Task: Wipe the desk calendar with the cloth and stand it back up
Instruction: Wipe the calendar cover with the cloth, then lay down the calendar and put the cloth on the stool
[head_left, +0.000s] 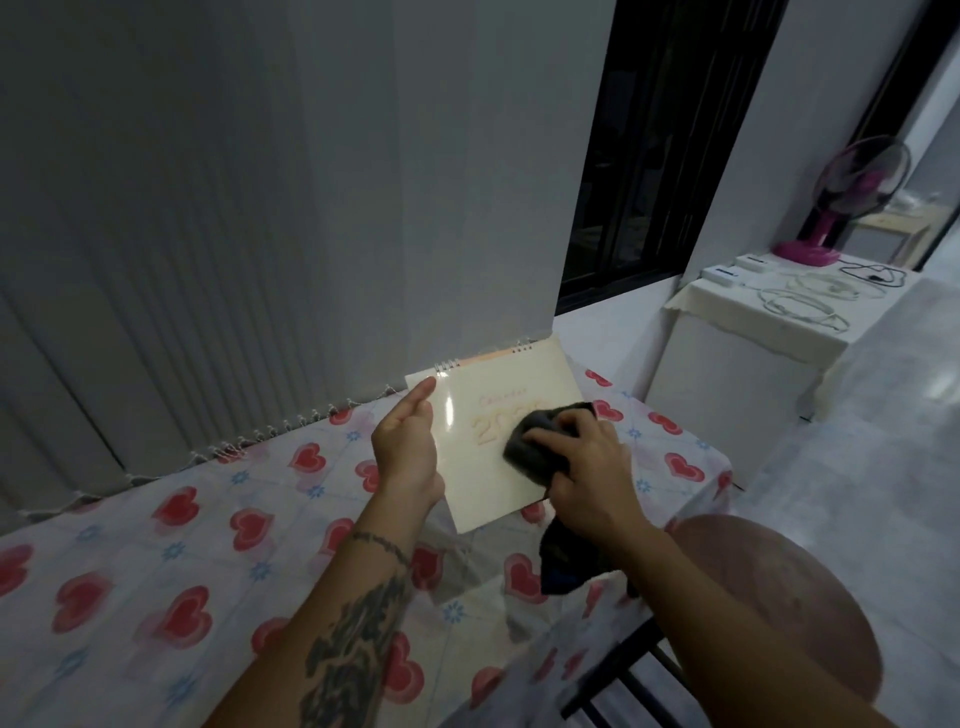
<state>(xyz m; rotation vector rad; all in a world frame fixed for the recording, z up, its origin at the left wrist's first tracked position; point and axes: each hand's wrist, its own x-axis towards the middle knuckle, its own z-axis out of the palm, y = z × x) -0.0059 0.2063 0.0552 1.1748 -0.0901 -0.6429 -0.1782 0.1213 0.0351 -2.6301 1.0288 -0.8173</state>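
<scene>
A cream spiral-bound desk calendar (511, 387) is tilted up off the table, its glossy cover facing me with pale printed numbers. My left hand (408, 449) holds it along its left edge, fingers stretched toward the top corner. My right hand (584, 467) presses a dark cloth (530, 444) against the cover's right half, hiding part of the print. A loose end of the cloth hangs below my right wrist.
The table (171, 561) carries a white cloth printed with red hearts and stands against a grey ribbed wall. A round brown stool (789, 587) sits at the lower right. Further right, a white cabinet (737, 374) bears a pink fan (836, 202) and cables.
</scene>
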